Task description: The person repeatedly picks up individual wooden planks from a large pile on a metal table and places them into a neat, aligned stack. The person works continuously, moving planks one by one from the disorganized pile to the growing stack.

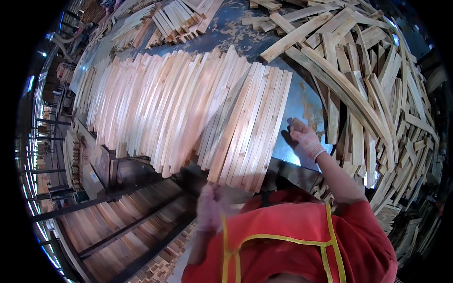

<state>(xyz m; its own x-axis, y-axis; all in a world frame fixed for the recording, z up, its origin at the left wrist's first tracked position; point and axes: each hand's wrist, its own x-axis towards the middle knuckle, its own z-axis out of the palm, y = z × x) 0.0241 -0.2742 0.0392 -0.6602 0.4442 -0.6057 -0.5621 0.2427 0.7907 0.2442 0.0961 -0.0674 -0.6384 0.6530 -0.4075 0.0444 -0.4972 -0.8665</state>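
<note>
A wide row of pale wooden strips (160, 108) lies side by side on a metal table. At its right end, a group of strips (252, 127) sits slightly apart at an angle, jutting past the table's near edge. My left hand (209, 207), in a pale glove, is just below the near ends of these strips. Motion smears its fingers. Over the bare metal right of the row is my right hand (306, 137), in a white knit glove. Its fingers are curled together, with a small dark grey thing at the tips that I cannot make out.
A large jumbled heap of wooden strips (354, 89) rises on the right. More strips (177, 21) lie stacked at the far side of the worn metal table (240, 28). Below left, a dark metal frame (127, 231) stands over wooden boards.
</note>
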